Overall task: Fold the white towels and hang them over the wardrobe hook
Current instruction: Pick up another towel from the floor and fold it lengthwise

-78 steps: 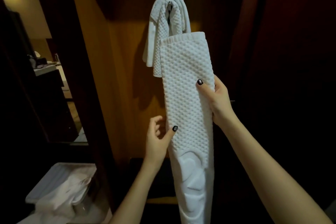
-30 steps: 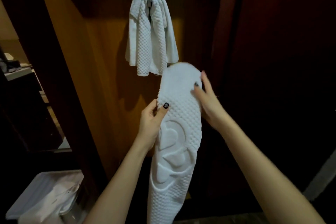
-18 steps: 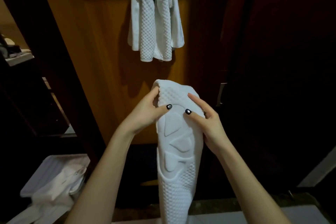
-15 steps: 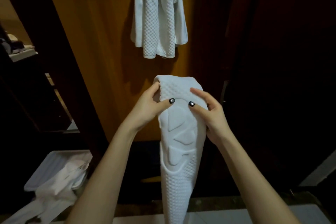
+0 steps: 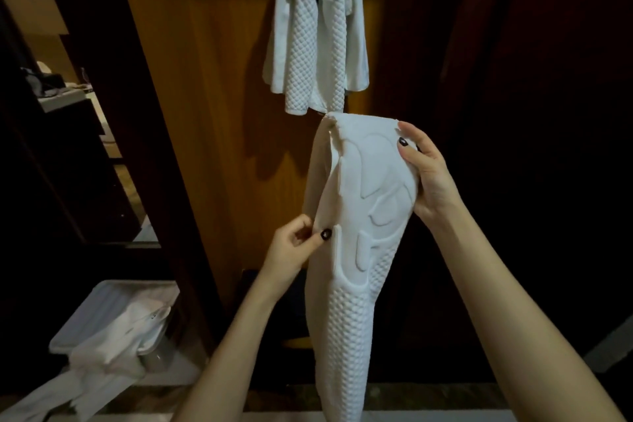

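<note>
White towel [image 5: 352, 312] hangs vertical, top gripped by right hand [image 5: 428, 178] just under the hung towel [image 5: 315, 44]; left hand [image 5: 294, 247] pinches its edge.

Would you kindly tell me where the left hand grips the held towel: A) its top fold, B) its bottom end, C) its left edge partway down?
C: the left hand pinches the left edge of the held towel partway down; the right hand holds near its top.
</note>
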`<state>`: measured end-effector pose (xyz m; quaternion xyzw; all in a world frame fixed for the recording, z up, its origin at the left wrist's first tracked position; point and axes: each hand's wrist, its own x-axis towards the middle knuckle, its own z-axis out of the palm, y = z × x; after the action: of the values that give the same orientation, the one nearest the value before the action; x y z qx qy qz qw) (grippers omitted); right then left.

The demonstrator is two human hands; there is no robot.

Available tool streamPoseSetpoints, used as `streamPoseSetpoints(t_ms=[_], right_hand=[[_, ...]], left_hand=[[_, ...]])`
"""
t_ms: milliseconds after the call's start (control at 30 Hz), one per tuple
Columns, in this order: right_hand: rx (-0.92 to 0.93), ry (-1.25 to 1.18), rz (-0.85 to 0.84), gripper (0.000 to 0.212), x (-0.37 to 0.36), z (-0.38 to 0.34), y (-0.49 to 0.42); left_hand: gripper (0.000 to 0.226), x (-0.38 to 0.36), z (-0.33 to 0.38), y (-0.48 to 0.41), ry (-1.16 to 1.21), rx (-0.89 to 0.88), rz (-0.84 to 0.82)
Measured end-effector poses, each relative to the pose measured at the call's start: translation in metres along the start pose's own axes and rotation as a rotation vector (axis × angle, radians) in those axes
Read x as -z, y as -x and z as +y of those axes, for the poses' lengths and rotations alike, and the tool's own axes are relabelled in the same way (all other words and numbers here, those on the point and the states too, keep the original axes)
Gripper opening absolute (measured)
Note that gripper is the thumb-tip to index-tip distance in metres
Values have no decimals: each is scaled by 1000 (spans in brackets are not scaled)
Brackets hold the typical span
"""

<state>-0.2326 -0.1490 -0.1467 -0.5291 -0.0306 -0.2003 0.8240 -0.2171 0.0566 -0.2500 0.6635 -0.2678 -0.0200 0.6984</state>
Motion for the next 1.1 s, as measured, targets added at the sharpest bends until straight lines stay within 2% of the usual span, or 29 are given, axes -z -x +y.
streamPoseSetpoints(t_ms=[67,167,233,333,367,467,533,600,667,733,800,867,967,1033,1100], right_hand=[[-12,-19,16,23,-1,3,-2],[-48,-32,37,23,-2,11,-3],[-70,-41,43,23,-2,14,-2],[-92,-68,32,23,1,13,-4],[-96,-96,25,23,3,12,-5],[-98,-243,-4,23,6,4,-12],[-91,-309,-29,23,7,-4,-17],[-82,-333,-44,24,9,-13,-21],[-78,-320,-47,24,10,-16,-25],[-85,-306,-27,23,11,-15,-28],[-91,-329,9,24,15,-11,-32],[-75,-343,44,23,21,-6,-34],[-36,-278,56,22,25,0,-33],[-11,-237,62,21,21,3,-32],[14,-206,82,21,15,4,-33]], left_hand=[[39,4,-4,4,-3,80,-35],[68,8,-11,8,-141,239,-165],[59,8,-9,10,-150,278,-140],[11,15,-1,7,-97,229,-120],[7,18,1,6,-121,219,-171],[33,17,6,8,-357,262,-421],[49,12,-1,13,-466,290,-486],[59,11,-10,13,-490,199,-368],[49,15,-18,6,-494,75,-133],[40,20,-20,-1,-662,-54,67],[28,20,-18,0,-855,-162,173],[18,21,-21,5,-960,-268,91],[22,24,-32,14,-1073,-368,-60],[35,24,-34,16,-1041,-312,-22],[58,18,-35,18,-1030,-271,-37]])
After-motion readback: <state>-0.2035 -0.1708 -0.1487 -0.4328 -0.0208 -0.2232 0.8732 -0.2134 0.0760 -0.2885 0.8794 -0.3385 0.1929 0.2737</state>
